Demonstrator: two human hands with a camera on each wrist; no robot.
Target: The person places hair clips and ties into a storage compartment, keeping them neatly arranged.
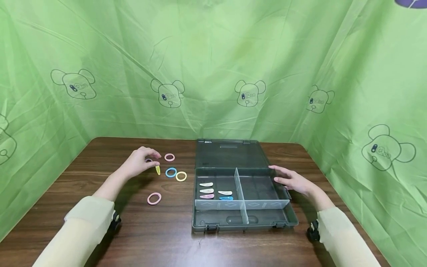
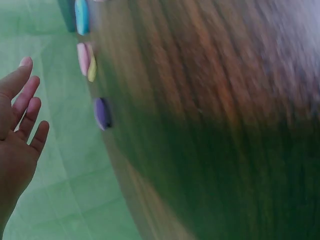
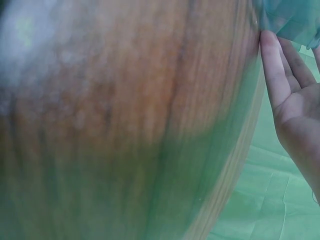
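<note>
My left hand (image 1: 140,162) hovers over the left part of the table, fingers apart and nothing between them in the left wrist view. Just below its fingertips is a yellow snap hair clip (image 1: 158,170). Partly hidden behind that hand lies a purple hair tie (image 2: 102,113). Pink (image 1: 169,157), blue (image 1: 171,172) and yellow (image 1: 181,176) hair ties lie to its right. My right hand (image 1: 296,182) rests its fairly straight fingers against the right side of a grey, see-through compartment box (image 1: 245,226). White, pink and blue snap clips (image 1: 207,191) sit in its back left compartment.
The box's lid (image 1: 230,154) lies folded back toward the curtain. Another pink hair tie (image 1: 154,198) is on the brown wooden table (image 1: 160,237), nearer the front. A green curtain (image 1: 207,55) with bear outlines surrounds the back and sides.
</note>
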